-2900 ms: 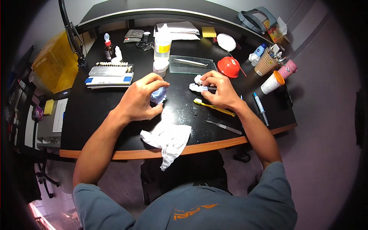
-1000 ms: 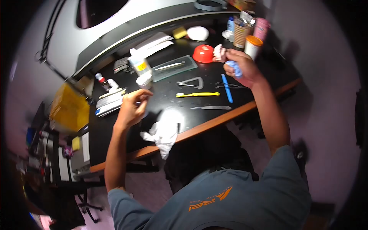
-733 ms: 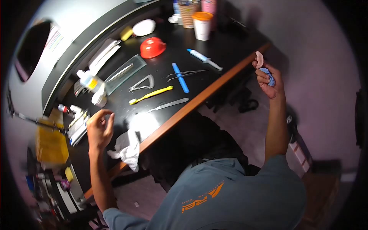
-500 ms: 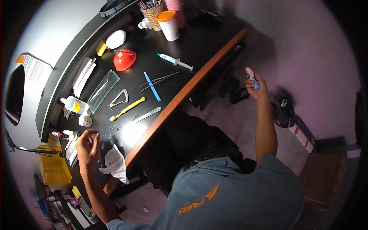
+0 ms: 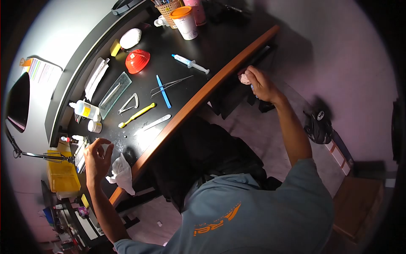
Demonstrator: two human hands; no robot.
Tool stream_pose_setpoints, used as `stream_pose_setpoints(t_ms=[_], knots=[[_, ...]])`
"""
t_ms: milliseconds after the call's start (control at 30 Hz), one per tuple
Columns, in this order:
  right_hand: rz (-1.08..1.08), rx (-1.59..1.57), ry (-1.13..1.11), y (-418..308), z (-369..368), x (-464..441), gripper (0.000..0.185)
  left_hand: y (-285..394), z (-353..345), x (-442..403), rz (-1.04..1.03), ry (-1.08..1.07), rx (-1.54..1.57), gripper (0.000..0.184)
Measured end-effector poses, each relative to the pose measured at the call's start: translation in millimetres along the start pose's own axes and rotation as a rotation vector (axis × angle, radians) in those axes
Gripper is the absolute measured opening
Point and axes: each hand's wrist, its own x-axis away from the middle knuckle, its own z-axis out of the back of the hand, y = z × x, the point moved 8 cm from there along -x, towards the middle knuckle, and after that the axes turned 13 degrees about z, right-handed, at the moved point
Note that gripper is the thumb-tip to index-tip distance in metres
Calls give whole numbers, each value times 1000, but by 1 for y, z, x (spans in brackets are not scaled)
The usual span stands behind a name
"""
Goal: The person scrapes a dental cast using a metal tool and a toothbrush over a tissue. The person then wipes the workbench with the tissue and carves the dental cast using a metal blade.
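My right hand [image 5: 262, 86] is closed beyond the desk's front edge, over the floor side. It grips a pale pink piece [image 5: 244, 78] at the fingertips, and a bit of a blue piece [image 5: 252, 87] shows under the fingers. My left hand [image 5: 98, 158] hovers over the desk's left part, fingers curved and apart from the thumb, with nothing seen between them. Beside it a crumpled white cloth [image 5: 122, 171] hangs at the desk edge. A yellow toothbrush [image 5: 137, 115], a scalpel [image 5: 157, 122], a metal caliper [image 5: 128, 104], a blue tool [image 5: 163, 91] and tweezers [image 5: 171, 85] lie on the desk.
The wooden desk edge [image 5: 203, 95] runs diagonally. A syringe [image 5: 190, 64], red bowl [image 5: 137, 61], glass slab [image 5: 115, 95], clear bottle [image 5: 86, 111], white jar [image 5: 94, 126] and orange-lidded cup [image 5: 185, 24] stand or lie around. A black helmet [image 5: 317, 126] and brown box [image 5: 357, 206] are at right.
The view has turned toward the right side. My right hand left the desk with the blue and pink pieces, swung far right, then came back nearer the edge. My left hand has let go of the blue piece.
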Motion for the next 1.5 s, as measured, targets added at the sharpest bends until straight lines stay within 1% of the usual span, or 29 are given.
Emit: stream_pose_setpoints(t_ms=[100, 200, 267, 367, 467, 567, 667, 733, 767, 800, 833, 900, 933, 1033, 1100, 1167, 1267, 1300, 1333, 1367, 1400, 1467, 1500], knots=[[154, 175, -102, -5, -5, -8, 28, 3, -2, 2, -19, 6, -1, 13], [-29, 102, -213, 10, 11, 8, 30, 0, 0, 6, -1, 19, -4, 13], [-390, -204, -189, 23, 24, 40, 32, -13, -1, 9, 17, 21, 24, 13], [-582, -306, -105, 14, 46, 70, 31, -29, -1, 9, 13, 34, 36, 12], [-752, -319, -128, 6, 64, 86, 32, -39, -3, 0, 41, 19, 70, 13], [-827, -144, -255, -17, 70, 76, 32, -46, -10, -9, 44, 31, 130, 13], [-707, 91, -333, -26, 72, 43, 35, -46, -14, -14, 20, 36, 145, 14], [-562, 219, -300, -3, 70, 25, 40, -50, -16, -17, 29, 26, 150, 15], [-471, 271, -292, 14, 64, 14, 42, -53, -21, -19, 9, 9, 175, 13], [-492, 517, -326, 39, 66, 9, 47, -53, -20, -18, -31, 45, 174, 13], [-511, 529, -267, 41, 58, 6, 46, -56, -21, -18, -56, 39, 160, 13], [-537, 601, -285, 80, 54, 9, 42, -63, -17, -14, 3, 34, 169, 9], [-541, 623, -281, 93, 51, 11, 41, -65, -12, -11, -13, 70, 151, 9], [-568, 632, -221, 116, 48, 15, 40, -78, -15, -11, 22, 29, 225, 10], [-576, 605, -171, 121, 48, 18, 39, -75, -16, -9, 45, 2, 310, 9], [-739, 413, -32, 84, 35, 22, 37, -71, -19, -9, 16, -23, 310, 9], [-673, 497, -110, 111, 49, 32, 31, -63, -23, -10, -101, -5, 332, 9], [-649, 585, -156, 102, 51, 27, 29, -60, -23, -8, -148, 12, 340, 9], [-626, 671, -202, 87, 51, 22, 27, -54, -22, -7, -146, -5, 318, 8], [-600, 753, -245, 72, 51, 16, 25, -48, -22, -7, -185, -6, 280, 11], [-446, 762, -264, 52, 49, 6, 22, -42, -24, -8, -187, -26, 290, 13], [-302, 734, -149, 3, 42, -16, 21, -31, -34, -12, -198, -116, 276, 20], [-231, 718, -89, -24, 37, -28, 21, -25, -40, -14, -238, -119, 251, 21]])
